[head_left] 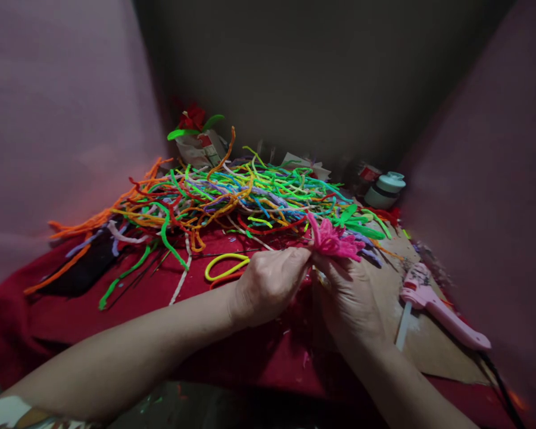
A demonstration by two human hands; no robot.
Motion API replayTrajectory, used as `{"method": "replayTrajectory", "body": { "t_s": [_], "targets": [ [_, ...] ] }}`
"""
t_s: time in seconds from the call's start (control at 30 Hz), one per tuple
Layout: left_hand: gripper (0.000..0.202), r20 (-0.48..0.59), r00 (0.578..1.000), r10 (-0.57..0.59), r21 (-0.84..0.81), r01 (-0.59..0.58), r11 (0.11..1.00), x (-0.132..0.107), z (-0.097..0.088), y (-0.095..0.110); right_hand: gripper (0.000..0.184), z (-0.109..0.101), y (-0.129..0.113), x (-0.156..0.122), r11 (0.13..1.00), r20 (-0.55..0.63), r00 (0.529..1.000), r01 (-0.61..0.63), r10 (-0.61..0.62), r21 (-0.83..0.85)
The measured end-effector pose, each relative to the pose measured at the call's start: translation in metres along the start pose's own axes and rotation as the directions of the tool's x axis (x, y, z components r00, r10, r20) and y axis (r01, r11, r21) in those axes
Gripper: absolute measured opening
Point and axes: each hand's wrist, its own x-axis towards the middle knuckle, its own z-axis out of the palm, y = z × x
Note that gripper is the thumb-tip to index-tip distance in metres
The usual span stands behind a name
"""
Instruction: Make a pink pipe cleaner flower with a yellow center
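Observation:
My left hand [270, 283] and my right hand [348, 298] meet over the red cloth [254, 351]. Both are closed in a pinch on a pink pipe-cleaner flower [333, 239], whose fuzzy petals stick up above my fingers. Just behind them lies a big tangled heap of coloured pipe cleaners [223, 199]. A yellow pipe-cleaner loop [226, 266] lies on the cloth left of my left hand.
A pink glue gun [438, 304] rests on a cardboard sheet [429, 339] at right. A white-lidded jar [384, 189] stands at the back right. A red flower with green leaves [194, 122] stands behind the heap. Pink walls close in on both sides.

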Motion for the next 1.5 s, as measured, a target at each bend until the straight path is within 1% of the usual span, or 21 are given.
{"method": "replayTrajectory", "body": {
  "t_s": [0.07, 0.2, 0.27, 0.33, 0.4, 0.47, 0.5, 0.6, 0.63, 0.7, 0.73, 0.8, 0.9, 1.03, 1.17, 1.27, 1.33, 1.4, 1.43, 1.47, 1.5],
  "targets": [
    [0.011, 0.003, 0.999, -0.036, -0.009, 0.036, 0.999, 0.003, -0.002, 0.001, 0.014, 0.0, 0.001, 0.0, 1.0, -0.008, 1.0, 0.005, -0.005, -0.012],
    [0.008, 0.013, 0.991, -0.132, -0.122, 0.133, 0.984, 0.009, -0.006, 0.004, 0.017, 0.001, 0.002, 0.001, 0.999, -0.018, 1.0, 0.02, -0.02, -0.034],
    [0.008, 0.039, 0.986, -0.162, -0.175, 0.166, 0.971, 0.01, -0.006, 0.005, 0.014, 0.002, 0.002, 0.0, 1.0, -0.025, 1.0, 0.016, -0.016, -0.027],
    [0.01, 0.081, 0.974, -0.213, -0.245, 0.226, 0.943, 0.01, -0.006, 0.005, 0.011, 0.002, 0.001, 0.0, 1.0, -0.023, 1.0, 0.007, -0.007, -0.009],
    [0.011, 0.128, 0.95, -0.285, -0.336, 0.312, 0.889, 0.011, -0.007, 0.006, 0.01, 0.003, 0.0, -0.001, 1.0, -0.014, 1.0, -0.008, 0.008, -0.01],
    [0.01, 0.19, 0.907, -0.376, -0.439, 0.421, 0.793, 0.012, -0.009, 0.007, 0.008, 0.002, -0.001, -0.001, 0.999, -0.016, 1.0, -0.024, 0.023, -0.03],
    [0.009, 0.233, 0.875, -0.425, -0.488, 0.483, 0.727, 0.013, -0.01, 0.008, 0.007, 0.002, -0.002, 0.0, 0.999, -0.009, 0.999, -0.036, 0.036, -0.038],
    [0.007, 0.38, 0.756, -0.533, -0.626, 0.634, 0.454, 0.017, -0.015, 0.01, 0.006, 0.002, -0.007, 0.0, 0.997, 0.056, 0.996, -0.064, 0.066, -0.035],
    [0.007, 0.419, 0.726, -0.545, -0.666, 0.654, 0.358, 0.019, -0.016, 0.011, 0.004, 0.002, -0.009, 0.001, 0.998, 0.083, 0.994, -0.064, 0.066, -0.028],
    [0.007, 0.477, 0.686, -0.549, -0.729, 0.658, 0.188, 0.021, -0.019, 0.013, 0.002, 0.002, -0.014, 0.0, 0.998, 0.115, 0.992, -0.058, 0.059, -0.015],
    [0.007, 0.496, 0.676, -0.545, -0.752, 0.648, 0.119, 0.022, -0.02, 0.014, 0.004, 0.002, -0.016, 0.0, 0.998, 0.117, 0.991, -0.064, 0.065, -0.013],
    [0.007, 0.528, 0.666, -0.528, -0.779, 0.626, 0.01, 0.023, -0.022, 0.014, 0.006, 0.002, -0.02, -0.001, 0.995, 0.101, 0.99, -0.099, 0.1, -0.013],
    [0.006, 0.57, 0.656, -0.494, -0.79, 0.603, -0.11, 0.024, -0.023, 0.012, 0.007, -0.001, -0.023, -0.002, 0.991, 0.065, 0.988, -0.136, 0.137, -0.01],
    [0.005, 0.626, 0.648, -0.433, -0.773, 0.588, -0.238, 0.025, -0.024, 0.01, 0.006, -0.006, -0.022, -0.001, 0.99, 0.155, 0.977, -0.14, 0.143, -0.033],
    [0.003, 0.685, 0.633, -0.361, -0.727, 0.554, -0.406, 0.026, -0.023, 0.011, 0.024, -0.01, -0.022, 0.003, 0.986, 0.222, 0.961, -0.163, 0.167, -0.038],
    [0.004, 0.74, 0.612, -0.279, -0.652, 0.551, -0.521, 0.025, -0.02, 0.01, 0.028, -0.012, -0.023, 0.004, 0.978, 0.249, 0.946, -0.21, 0.209, -0.024],
    [0.003, 0.773, 0.598, -0.21, -0.598, 0.577, -0.556, 0.024, -0.018, 0.007, 0.023, -0.013, -0.022, 0.003, 0.976, 0.226, 0.95, -0.218, 0.216, -0.018],
    [0.002, 0.792, 0.588, -0.162, -0.57, 0.618, -0.541, 0.024, -0.018, 0.003, 0.016, -0.014, -0.019, 0.002, 0.978, 0.207, 0.957, -0.208, 0.203, 0.0],
    [0.003, 0.795, 0.585, -0.161, -0.575, 0.644, -0.505, 0.025, -0.018, 0.002, 0.014, -0.014, -0.018, 0.001, 0.98, 0.202, 0.96, -0.199, 0.192, 0.013],
    [0.004, 0.791, 0.585, -0.181, -0.596, 0.671, -0.441, 0.026, -0.019, 0.001, 0.013, -0.014, -0.016, 0.0, 0.983, 0.195, 0.965, -0.183, 0.174, 0.028],
    [0.005, 0.776, 0.591, -0.221, -0.628, 0.694, -0.352, 0.026, -0.02, 0.0, 0.013, -0.014, -0.014, 0.0, 0.985, 0.179, 0.971, -0.167, 0.157, 0.041]
  ]
}}
